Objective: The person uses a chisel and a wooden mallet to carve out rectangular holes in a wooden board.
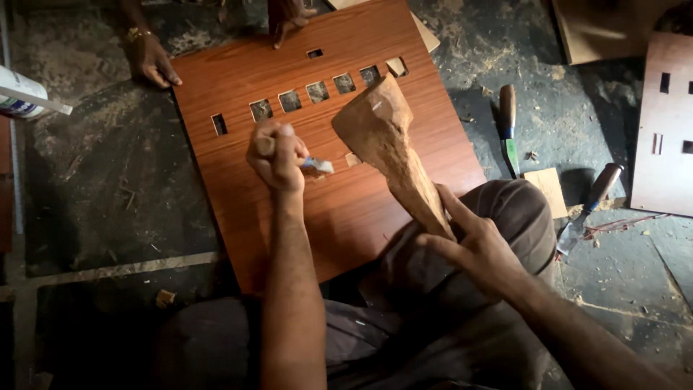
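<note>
My left hand [276,154] is closed around a chisel [315,166], its blade tip resting on a reddish wood-grain board [346,209] that lies on the floor. My right hand [473,249] grips the narrow end of a rough wooden mallet [386,141], whose thick head hovers over the board just right of the chisel. A row of several square holes [317,92] is cut across the board's far half. A small cut-out [352,159] sits beside the chisel tip.
Another person's hand [150,61] with a bracelet rests at the board's far left corner; a second hand [287,22] touches its far edge. Two more chisels [509,130] [588,206] and a small wood block [547,191] lie right. Another slotted panel [668,123] stands far right. A white tube [22,94] lies left.
</note>
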